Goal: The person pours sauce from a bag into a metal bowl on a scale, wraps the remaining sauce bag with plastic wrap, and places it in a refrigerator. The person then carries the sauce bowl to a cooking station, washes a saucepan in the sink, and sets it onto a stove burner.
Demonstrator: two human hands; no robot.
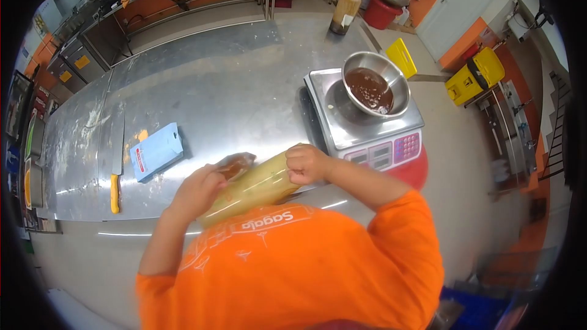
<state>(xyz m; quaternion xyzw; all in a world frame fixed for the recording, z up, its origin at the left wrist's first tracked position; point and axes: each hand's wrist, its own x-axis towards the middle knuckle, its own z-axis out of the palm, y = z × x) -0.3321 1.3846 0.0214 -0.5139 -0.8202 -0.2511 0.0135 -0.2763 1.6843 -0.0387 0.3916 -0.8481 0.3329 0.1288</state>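
Observation:
My left hand point(203, 190) is closed beside a small clear bag with brown contents point(234, 165), which pokes out past its fingers. A long, shiny, yellowish cylinder-shaped container point(254, 188) lies slanted in front of my orange shirt, close to the table's front edge. At its upper right end my right hand point(306, 164) is curled into a fist against it. The fingertips of both hands are mostly hidden. Right of my right hand, a digital scale point(373, 134) carries a steel bowl point(400, 95) with dark brown liquid in it.
On the steel table point(232, 85) lie a light blue packet point(156, 151) and a knife with a yellow handle point(115, 192). A squeeze bottle with a blue lid point(346, 9) stands at the back. A red round object point(413, 170) shows under the scale. Yellow bin point(477, 76) on the floor right.

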